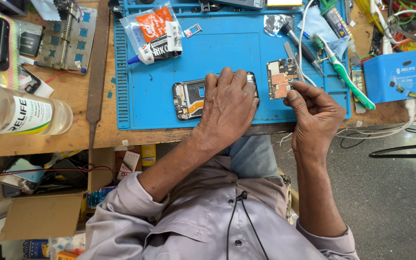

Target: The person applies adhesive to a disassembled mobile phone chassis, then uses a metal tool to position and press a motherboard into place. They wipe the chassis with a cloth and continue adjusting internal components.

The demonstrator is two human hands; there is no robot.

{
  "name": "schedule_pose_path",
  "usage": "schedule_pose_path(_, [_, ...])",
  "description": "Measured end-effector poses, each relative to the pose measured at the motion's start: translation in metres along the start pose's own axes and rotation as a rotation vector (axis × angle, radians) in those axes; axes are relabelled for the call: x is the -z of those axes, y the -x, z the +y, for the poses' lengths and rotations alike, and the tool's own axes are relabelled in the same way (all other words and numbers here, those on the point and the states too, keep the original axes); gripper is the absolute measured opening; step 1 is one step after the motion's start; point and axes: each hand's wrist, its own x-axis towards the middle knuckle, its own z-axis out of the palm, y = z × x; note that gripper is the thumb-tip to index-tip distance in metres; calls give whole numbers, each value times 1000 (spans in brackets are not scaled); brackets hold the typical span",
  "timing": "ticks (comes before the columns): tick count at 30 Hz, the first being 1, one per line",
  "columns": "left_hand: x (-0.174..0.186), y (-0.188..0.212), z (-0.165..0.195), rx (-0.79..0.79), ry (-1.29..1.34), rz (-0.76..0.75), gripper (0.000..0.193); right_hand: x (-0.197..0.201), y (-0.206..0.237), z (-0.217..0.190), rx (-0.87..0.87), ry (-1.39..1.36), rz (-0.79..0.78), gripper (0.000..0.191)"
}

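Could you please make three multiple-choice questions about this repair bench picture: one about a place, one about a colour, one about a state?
1. Where does the circuit board lie?
A. On the mat, right of the opened phone
B. On the floor
C. Inside the cardboard box

2. What colour is the work mat?
A. Red
B. Blue
C. Black

3. In what state is the phone under the left hand?
A. Closed, with its back cover on
B. Wrapped in a plastic bag
C. Opened, with its inner parts showing

Answers:
1. A, the board rests on the mat beside the phone, just above the right hand.
2. B, the whole mat is bright blue.
3. C, the frame and inner parts show at the phone's uncovered end.
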Motion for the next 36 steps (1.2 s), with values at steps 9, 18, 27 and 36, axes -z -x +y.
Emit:
schedule_pose_path(9, [18,6,-14,19,102,3,19,0,-1,-1,-6,-7,-5,22])
schedule_pose_path(18, [8,-4,1,-21,-39,-68,18,0,0,-1,-10,-4,-6,22])
schedule_pose_path(27, [40,11,-8,34,194,27,12,-1,1,-5,-22,24,-28,22])
schedule_pose_path(36, [55,55,-45,154,267,152,11,-18,14,-21,-66,271,-217,25])
